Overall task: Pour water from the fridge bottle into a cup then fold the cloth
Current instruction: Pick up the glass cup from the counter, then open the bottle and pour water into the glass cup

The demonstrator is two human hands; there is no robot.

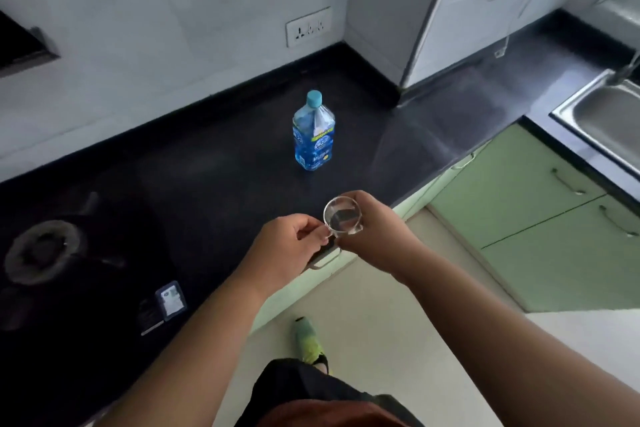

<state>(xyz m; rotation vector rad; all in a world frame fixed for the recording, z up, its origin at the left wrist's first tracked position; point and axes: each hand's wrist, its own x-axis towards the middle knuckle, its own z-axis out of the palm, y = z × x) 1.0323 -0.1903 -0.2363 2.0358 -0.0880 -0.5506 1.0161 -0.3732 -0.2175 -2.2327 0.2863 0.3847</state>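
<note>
A clear glass cup (343,216) is held above the front edge of the black counter (207,177). My right hand (377,232) wraps around its body from the right. My left hand (294,246) pinches its near left side, where a handle seems to be. A blue plastic water bottle (314,133) with a light blue cap stands upright on the counter, capped, well beyond the cup. I cannot tell whether the cup holds water. No cloth is in view.
A gas burner (45,250) sits on the counter at the left, with a small packet (171,298) near the front edge. A steel sink (602,118) is at the right, above green cabinet doors (540,218). A fridge (485,10) stands in the back corner.
</note>
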